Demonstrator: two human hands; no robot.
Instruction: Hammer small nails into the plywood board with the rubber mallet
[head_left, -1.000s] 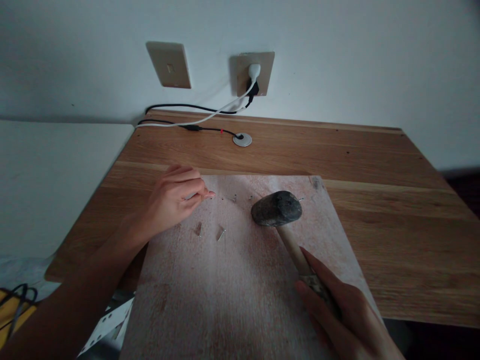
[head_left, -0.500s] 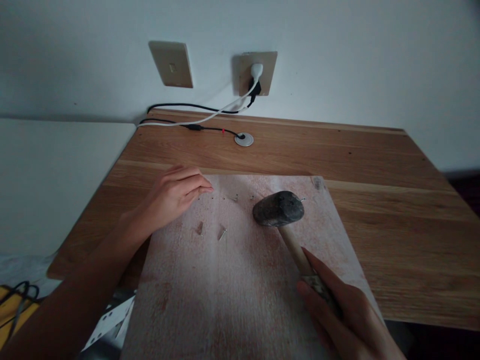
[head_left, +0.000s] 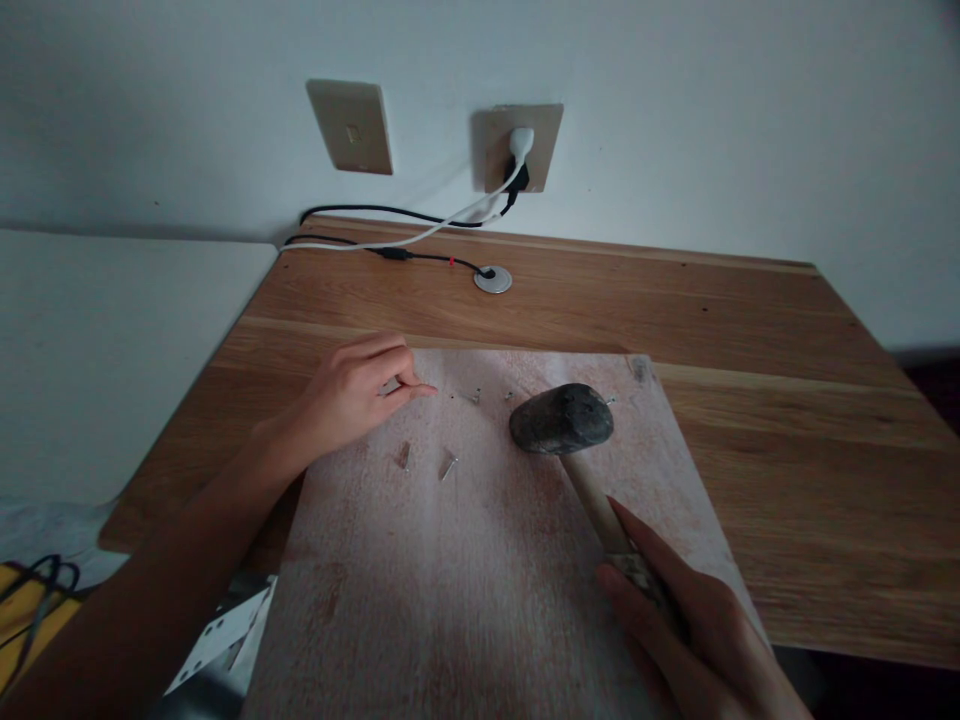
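Note:
A pale reddish board (head_left: 480, 580) lies on a wooden desk (head_left: 750, 400). My right hand (head_left: 682, 630) is wrapped round the wooden handle of a hammer (head_left: 562, 420), whose dark head rests on the board's far part. My left hand (head_left: 360, 395) sits at the board's far left corner, fingers pinched together on something small that looks like a nail. Two loose nails (head_left: 426, 462) lie on the board just near of that hand. A row of small nails (head_left: 472, 396) stands in the board between my left hand and the hammer head.
A white and a black cable (head_left: 405, 238) run along the desk's far edge to a wall socket (head_left: 517, 150) and a round grommet (head_left: 493, 279). A white surface (head_left: 112, 340) adjoins the desk on the left. White perforated brackets (head_left: 217, 640) lie below the board's near left corner.
My left hand's fingertips shifted slightly right along the row of nails. The hammer and my right hand stayed where they were.

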